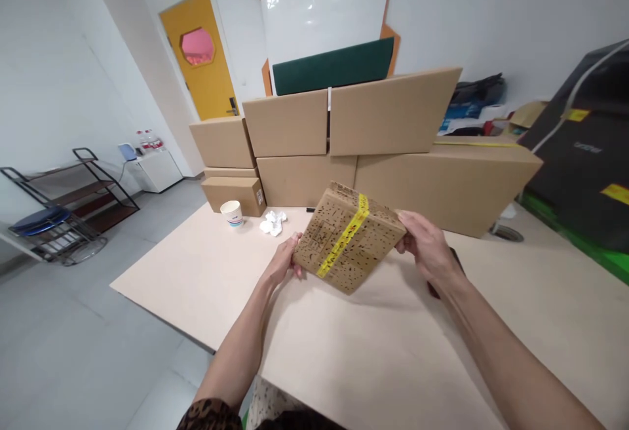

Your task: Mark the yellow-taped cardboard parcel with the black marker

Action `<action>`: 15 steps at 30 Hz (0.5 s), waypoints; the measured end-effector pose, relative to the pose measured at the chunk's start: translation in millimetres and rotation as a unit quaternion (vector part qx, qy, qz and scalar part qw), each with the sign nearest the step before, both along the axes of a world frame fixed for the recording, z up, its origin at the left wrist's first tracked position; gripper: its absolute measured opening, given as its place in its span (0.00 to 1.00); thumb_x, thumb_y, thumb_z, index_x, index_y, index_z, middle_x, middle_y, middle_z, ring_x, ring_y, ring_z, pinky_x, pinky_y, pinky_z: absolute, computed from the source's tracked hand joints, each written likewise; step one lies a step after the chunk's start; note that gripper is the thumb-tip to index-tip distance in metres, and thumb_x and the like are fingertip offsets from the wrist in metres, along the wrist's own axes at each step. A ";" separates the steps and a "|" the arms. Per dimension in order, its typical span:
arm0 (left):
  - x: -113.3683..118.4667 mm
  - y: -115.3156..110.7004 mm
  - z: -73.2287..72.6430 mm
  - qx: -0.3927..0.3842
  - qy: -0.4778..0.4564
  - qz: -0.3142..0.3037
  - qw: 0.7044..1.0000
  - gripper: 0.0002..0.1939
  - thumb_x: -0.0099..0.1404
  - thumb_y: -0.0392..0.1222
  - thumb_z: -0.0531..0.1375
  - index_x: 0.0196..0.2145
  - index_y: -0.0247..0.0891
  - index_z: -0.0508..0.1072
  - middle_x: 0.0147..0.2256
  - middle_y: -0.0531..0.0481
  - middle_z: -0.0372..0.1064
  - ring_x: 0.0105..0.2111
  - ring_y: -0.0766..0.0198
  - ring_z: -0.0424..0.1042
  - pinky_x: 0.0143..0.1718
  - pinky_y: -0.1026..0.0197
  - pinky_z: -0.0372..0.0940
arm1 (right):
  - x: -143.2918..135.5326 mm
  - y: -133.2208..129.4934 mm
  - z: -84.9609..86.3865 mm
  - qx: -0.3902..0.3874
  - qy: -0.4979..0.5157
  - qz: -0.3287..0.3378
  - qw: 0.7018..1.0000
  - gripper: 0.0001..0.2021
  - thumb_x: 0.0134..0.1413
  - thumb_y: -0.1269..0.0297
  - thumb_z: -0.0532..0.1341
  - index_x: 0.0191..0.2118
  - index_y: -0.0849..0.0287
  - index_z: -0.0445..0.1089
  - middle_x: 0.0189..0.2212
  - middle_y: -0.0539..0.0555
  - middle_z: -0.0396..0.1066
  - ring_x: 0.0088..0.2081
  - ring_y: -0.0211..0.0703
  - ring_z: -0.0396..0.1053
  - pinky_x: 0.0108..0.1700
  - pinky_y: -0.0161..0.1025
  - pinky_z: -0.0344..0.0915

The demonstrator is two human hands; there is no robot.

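Tilted between my two hands is a brown cardboard box (319,227) with dark speckled marks and a strip of yellow tape (344,236) across it. My left hand (284,261) grips its left corner, thumb on the face and fingers partly behind. My right hand (426,244) closes on the upper right corner, with some fingers hidden behind the box. The box is raised at an angle above the pale table (334,351); whether a lower edge touches it I cannot tell. A dark, flat object (458,261) lies partly hidden behind my right wrist.
Large plain cartons (393,115) are stacked along the table's back, with a dark green box (334,66) on top. A paper cup (232,214) and crumpled white tissue (273,222) stand at the left. A roll of tape (508,233) lies at the right. The table's left edge is near.
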State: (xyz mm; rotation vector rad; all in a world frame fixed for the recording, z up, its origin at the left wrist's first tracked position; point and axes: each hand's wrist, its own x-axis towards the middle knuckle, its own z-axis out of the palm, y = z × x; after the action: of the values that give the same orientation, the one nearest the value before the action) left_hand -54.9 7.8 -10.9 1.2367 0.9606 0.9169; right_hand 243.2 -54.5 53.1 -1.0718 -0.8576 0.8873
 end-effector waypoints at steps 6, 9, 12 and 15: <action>-4.7 -0.6 -0.9 -0.058 -0.076 -0.059 0.994 0.38 0.66 0.68 0.61 0.55 0.28 0.74 0.23 0.44 0.77 0.17 0.60 0.76 0.18 0.65 0.67 | 8.6 10.1 -5.7 -0.037 0.103 0.060 0.992 0.23 0.33 0.46 0.77 0.32 0.53 0.71 0.17 0.44 0.67 0.15 0.36 0.61 0.16 0.34 0.60; -6.4 2.1 -6.7 -0.083 -0.105 -0.069 0.989 0.32 0.68 0.66 0.61 0.44 0.28 0.77 0.23 0.41 0.77 0.20 0.59 0.78 0.20 0.65 0.70 | 10.8 11.8 -7.0 -0.055 0.107 0.077 0.990 0.24 0.35 0.45 0.76 0.35 0.53 0.71 0.14 0.45 0.66 0.15 0.38 0.62 0.16 0.34 0.61; -8.5 5.9 -11.3 -0.073 -0.134 -0.090 0.984 0.31 0.66 0.67 0.63 0.38 0.30 0.76 0.24 0.40 0.78 0.22 0.58 0.79 0.22 0.64 0.72 | 12.7 12.6 -8.7 -0.057 0.091 0.076 0.991 0.25 0.36 0.41 0.75 0.33 0.54 0.70 0.12 0.46 0.66 0.15 0.38 0.62 0.16 0.34 0.62; -10.9 7.9 -11.2 -0.058 -0.146 -0.091 0.983 0.31 0.57 0.66 0.71 0.35 0.32 0.73 0.24 0.43 0.78 0.23 0.58 0.80 0.24 0.64 0.74 | 14.0 12.8 -9.3 -0.046 0.080 0.063 0.994 0.27 0.34 0.39 0.75 0.31 0.54 0.69 0.12 0.46 0.66 0.15 0.37 0.62 0.16 0.34 0.63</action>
State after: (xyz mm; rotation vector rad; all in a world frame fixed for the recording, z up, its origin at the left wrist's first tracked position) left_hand -65.8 15.7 -22.1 1.0381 0.6468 0.8565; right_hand 257.2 -41.7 43.9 -1.0175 -0.7626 1.1127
